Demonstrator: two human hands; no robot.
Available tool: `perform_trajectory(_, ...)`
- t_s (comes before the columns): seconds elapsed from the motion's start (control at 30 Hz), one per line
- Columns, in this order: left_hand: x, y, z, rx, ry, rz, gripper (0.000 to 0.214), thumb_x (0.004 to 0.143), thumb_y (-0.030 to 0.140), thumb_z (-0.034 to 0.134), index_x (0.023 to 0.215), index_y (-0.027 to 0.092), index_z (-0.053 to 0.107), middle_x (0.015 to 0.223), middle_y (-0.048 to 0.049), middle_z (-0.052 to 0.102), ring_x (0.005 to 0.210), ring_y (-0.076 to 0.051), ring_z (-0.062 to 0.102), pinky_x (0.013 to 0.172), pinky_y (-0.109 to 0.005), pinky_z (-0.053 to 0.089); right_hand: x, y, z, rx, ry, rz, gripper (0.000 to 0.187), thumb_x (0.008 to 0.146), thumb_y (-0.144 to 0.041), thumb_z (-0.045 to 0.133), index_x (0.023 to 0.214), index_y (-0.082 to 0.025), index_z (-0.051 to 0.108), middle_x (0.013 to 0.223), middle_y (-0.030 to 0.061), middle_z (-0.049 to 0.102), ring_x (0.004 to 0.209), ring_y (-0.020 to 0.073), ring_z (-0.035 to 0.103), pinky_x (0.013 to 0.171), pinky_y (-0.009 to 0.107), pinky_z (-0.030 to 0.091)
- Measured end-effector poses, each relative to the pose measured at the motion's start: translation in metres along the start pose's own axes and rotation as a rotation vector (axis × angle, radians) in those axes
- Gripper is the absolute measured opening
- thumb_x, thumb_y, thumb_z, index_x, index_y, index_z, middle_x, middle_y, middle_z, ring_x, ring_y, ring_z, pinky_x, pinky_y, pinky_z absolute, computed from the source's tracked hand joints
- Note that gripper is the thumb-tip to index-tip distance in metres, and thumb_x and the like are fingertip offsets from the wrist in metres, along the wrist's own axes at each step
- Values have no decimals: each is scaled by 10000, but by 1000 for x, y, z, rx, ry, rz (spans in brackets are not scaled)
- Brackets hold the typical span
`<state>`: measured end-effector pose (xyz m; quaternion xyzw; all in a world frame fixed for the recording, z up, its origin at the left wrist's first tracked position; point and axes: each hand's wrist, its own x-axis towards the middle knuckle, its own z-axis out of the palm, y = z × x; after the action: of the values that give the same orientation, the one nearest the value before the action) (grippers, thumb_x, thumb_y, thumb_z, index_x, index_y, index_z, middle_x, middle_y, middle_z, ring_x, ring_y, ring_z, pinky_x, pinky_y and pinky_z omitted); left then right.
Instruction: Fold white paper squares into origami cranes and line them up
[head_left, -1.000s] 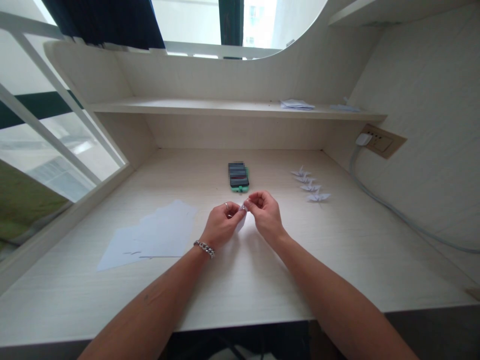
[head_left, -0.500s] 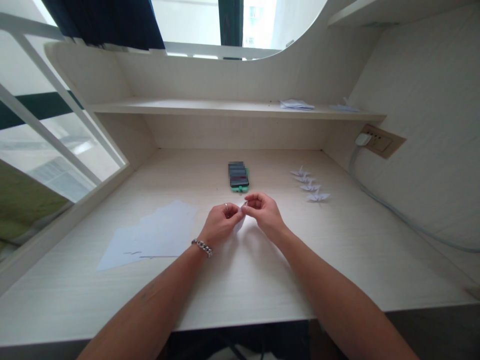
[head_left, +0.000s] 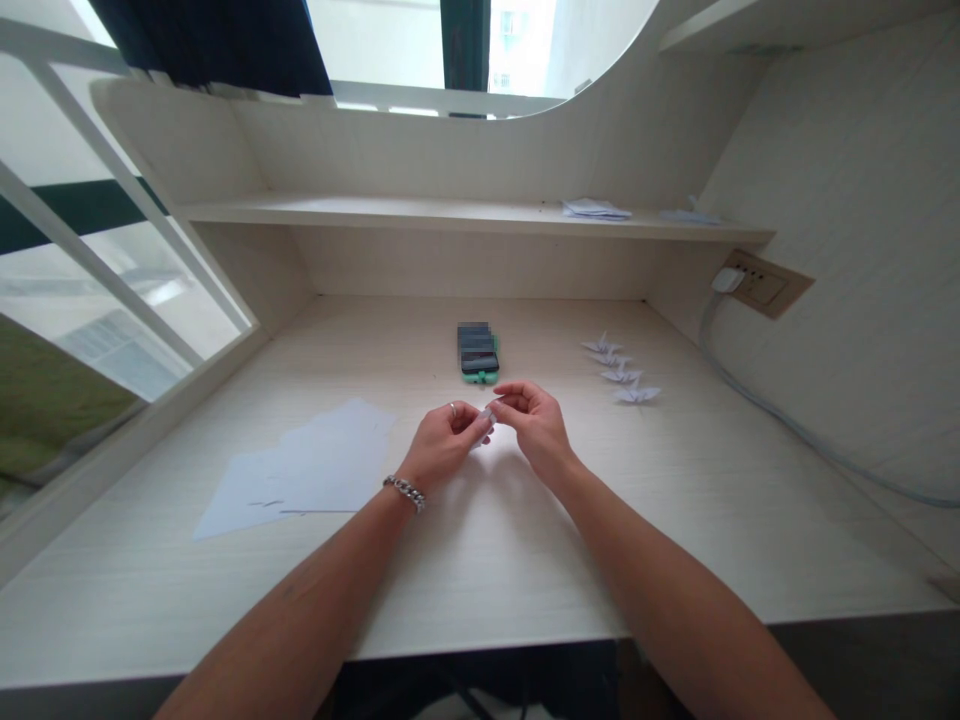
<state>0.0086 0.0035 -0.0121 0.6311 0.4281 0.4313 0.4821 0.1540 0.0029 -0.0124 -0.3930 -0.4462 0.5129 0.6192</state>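
Just nearer the wearer than the phone [head_left: 480, 362], a folded white paper [head_left: 491, 418] is mostly hidden by fingers, its shape hard to make out. The left hand [head_left: 441, 442] pinches it; the right hand [head_left: 538, 425] touches its far end, but I cannot tell whether that grip is closed. Less paper shows below the left thumb than half a second ago. The phone's screen is pixelated.

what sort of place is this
Probably a study nook in a home or dorm room: there's a pale desk below a shelf, a wall socket with a white plug in it, and a dark curtain at the upper left.
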Motion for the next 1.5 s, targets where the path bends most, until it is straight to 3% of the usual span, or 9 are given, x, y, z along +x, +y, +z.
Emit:
perform_trajectory(0.13, 3, 2, -1, -152, 132, -80, 332, 638, 395, 788, 775, 123, 656, 681, -62, 693, 640, -159, 640, 628, -284, 508, 2, 3, -3, -8, 63, -33, 319, 636, -297, 754, 898, -171, 623, 700, 12, 683, 659, 156, 629, 689, 325, 513)
perform_trajectory(0.27, 4, 0, -6, -143, 272, -47, 360, 586, 363, 832, 794, 121, 666, 683, -65, 700, 634, -169, 651, 620, -293, 518, 6, 6, -10, -115, -28, -31, 327, 643, -307, 739, 921, -169, 635, 684, 2, 661, 639, 147, 612, 657, 307, 502)
perform_trajectory(0.5, 2, -2, -13, -44, 151, -19, 393, 557, 314, 852, 852, 126, 673, 710, -64, 713, 633, -188, 678, 616, -299, 537, 3, 4, -17, -449, -328, 17, 187, 747, -345, 656, 741, -162, 696, 651, 29, 658, 617, 147, 589, 594, 275, 477)
perform_trajectory(0.93, 12, -1, -20, -268, 493, 10, 518, 604, 413, 826, 980, 108, 641, 699, -49, 706, 619, -152, 663, 662, -307, 550, 2, 5, -4, -166, -109, 194, 248, 647, -372, 735, 708, -145, 656, 592, 6, 622, 530, 112, 557, 579, 277, 477)
perform_trajectory(1.0, 10, -2, -18, -298, 439, -20, 516, 630, 447, 803, 992, 113, 649, 754, -67, 717, 661, -152, 672, 680, -300, 550, 2, 6, -4, -134, -53, 189, 277, 630, -392, 755, 716, -147, 658, 596, 7, 629, 540, 117, 569, 579, 280, 483)
perform_trajectory(1.1, 6, -4, -12, -204, 158, -83, 440, 663, 478, 770, 899, 113, 705, 828, -100, 725, 755, -180, 680, 678, -278, 535, 0, 9, -1, -139, -56, 180, 322, 634, -440, 754, 748, -151, 668, 633, 16, 650, 577, 126, 592, 580, 273, 486)
perform_trajectory(1.13, 5, -5, -9, -178, 129, -72, 419, 676, 480, 760, 879, 117, 716, 811, -95, 724, 751, -181, 677, 686, -282, 532, -1, 10, 0, -154, -77, 174, 331, 643, -454, 746, 751, -151, 669, 643, 18, 654, 584, 126, 594, 580, 270, 484)
perform_trajectory(1.3, 8, -7, -10, -103, 241, -60, 395, 656, 496, 764, 702, 107, 719, 682, -72, 699, 643, -157, 633, 647, -276, 516, -3, 15, 3, -219, -141, 150, 321, 667, -459, 722, 724, -152, 648, 616, 13, 644, 563, 122, 585, 570, 265, 472)
perform_trajectory(1.5, 13, -7, -18, -278, 457, -76, 438, 651, 525, 762, 771, 108, 702, 709, -64, 699, 652, -144, 647, 626, -254, 523, 0, 15, 2, -214, -72, 141, 274, 676, -410, 710, 746, -152, 649, 632, 20, 652, 582, 138, 606, 570, 272, 471)
